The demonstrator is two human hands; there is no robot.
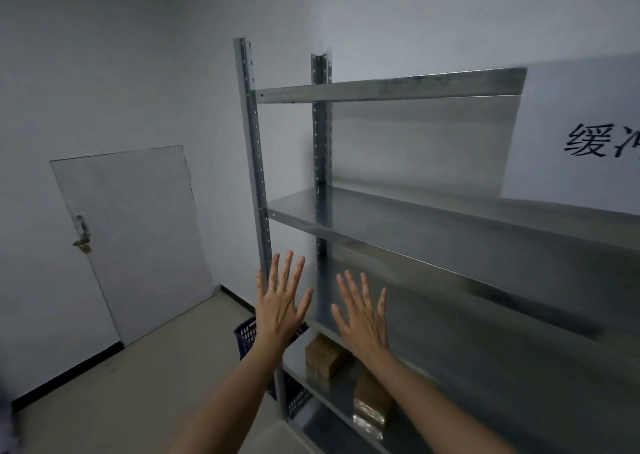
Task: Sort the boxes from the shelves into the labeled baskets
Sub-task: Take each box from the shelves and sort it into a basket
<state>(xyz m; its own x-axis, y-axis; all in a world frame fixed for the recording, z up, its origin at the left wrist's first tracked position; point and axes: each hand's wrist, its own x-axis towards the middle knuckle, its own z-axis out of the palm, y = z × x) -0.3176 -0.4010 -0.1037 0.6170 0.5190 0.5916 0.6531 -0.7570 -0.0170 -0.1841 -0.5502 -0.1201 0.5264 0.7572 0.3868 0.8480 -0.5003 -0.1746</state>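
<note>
I have left grip (280, 303) and right grip (363, 318) both spread flat, holding nothing. Brown boxes (323, 358) sit on the rack (381, 244) below the right grip, and a blue basket (245, 337) sits below the left.

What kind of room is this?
Probably a storeroom. There is a metal rack with cardboard boxes on its low shelves, a blue basket on the floor by it, and a small padlocked door in a plain wall.

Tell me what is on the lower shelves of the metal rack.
Two things are visible near the left end of the rack: a brown box and a second box lower down. The right forearm covers the shelves further right, so anything there is hidden.
</note>
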